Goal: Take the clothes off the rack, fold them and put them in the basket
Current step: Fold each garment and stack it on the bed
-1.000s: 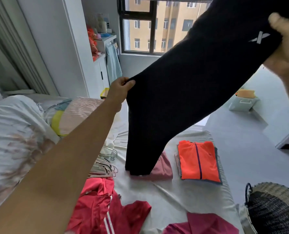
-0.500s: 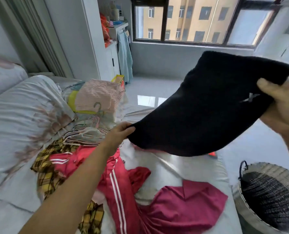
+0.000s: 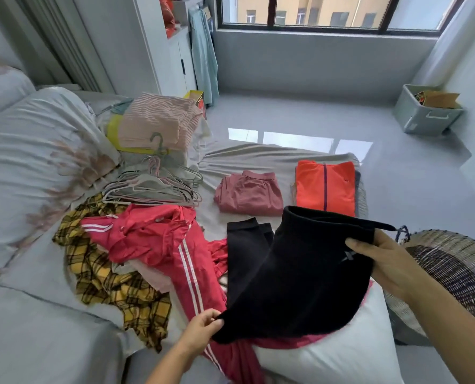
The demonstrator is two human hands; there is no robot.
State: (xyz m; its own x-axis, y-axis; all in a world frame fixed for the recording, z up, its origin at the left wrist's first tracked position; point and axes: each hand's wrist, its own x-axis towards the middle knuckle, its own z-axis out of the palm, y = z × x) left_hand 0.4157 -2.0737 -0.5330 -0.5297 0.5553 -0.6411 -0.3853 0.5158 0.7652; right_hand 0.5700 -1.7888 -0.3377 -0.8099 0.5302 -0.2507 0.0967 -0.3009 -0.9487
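Grey sheets cover the bed (image 3: 272,159), whose far edge falls away to a bare, glossy floor (image 3: 300,117) running to the window wall. From the head view, the left hand (image 3: 203,327) pinches the near corner of the black trousers (image 3: 294,278), thumb and fingers curled on the cloth; the right hand (image 3: 383,259) clamps the waistband end, thumb on top. The trousers hang folded between both grips, their cuffs lying on the sheet. A small pale X-shaped mark shows by the right thumb; no readable writing.

Beyond them lie a folded pink garment (image 3: 248,194) and a folded orange jacket (image 3: 325,185), apart from each other, the jacket near the bed's far right corner. To the left sprawl a red striped tracksuit top (image 3: 158,242) over a yellow plaid shirt (image 3: 106,275), with a heap of hangers (image 3: 153,187) behind. The woven basket (image 3: 452,245) stands just off the bed's right edge, beside the right hand.
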